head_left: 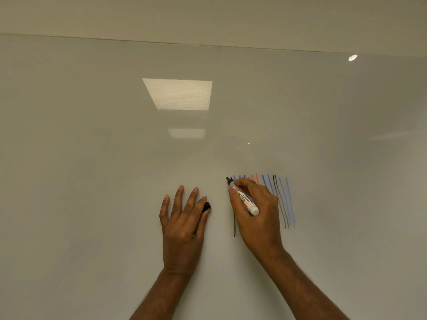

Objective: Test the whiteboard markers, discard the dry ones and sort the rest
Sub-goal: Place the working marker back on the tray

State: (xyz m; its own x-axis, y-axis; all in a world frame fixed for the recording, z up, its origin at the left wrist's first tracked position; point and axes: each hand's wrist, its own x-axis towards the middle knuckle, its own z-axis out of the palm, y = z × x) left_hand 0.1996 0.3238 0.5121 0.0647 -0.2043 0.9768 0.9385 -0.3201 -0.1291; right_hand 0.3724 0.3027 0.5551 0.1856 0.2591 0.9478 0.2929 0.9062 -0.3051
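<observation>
Against the whiteboard (pixel 111 181), our right hand (pixel 256 218) grips the marker (pixel 243 197), black tip up, just left of blue, red and black test strokes (pixel 285 204). Left hand (pixel 182 220) lies flat with fingers straight, thumb pinching the black cap (pixel 206 207).

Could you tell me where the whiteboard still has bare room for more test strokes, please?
Bare: left of the left hand, which pinches a black cap; above both hands to the top edge of the whiteboard; right of the last blue stroke. Crowded: from the marker in the right hand across the coloured strokes, plus a dark stroke between the hands.
</observation>
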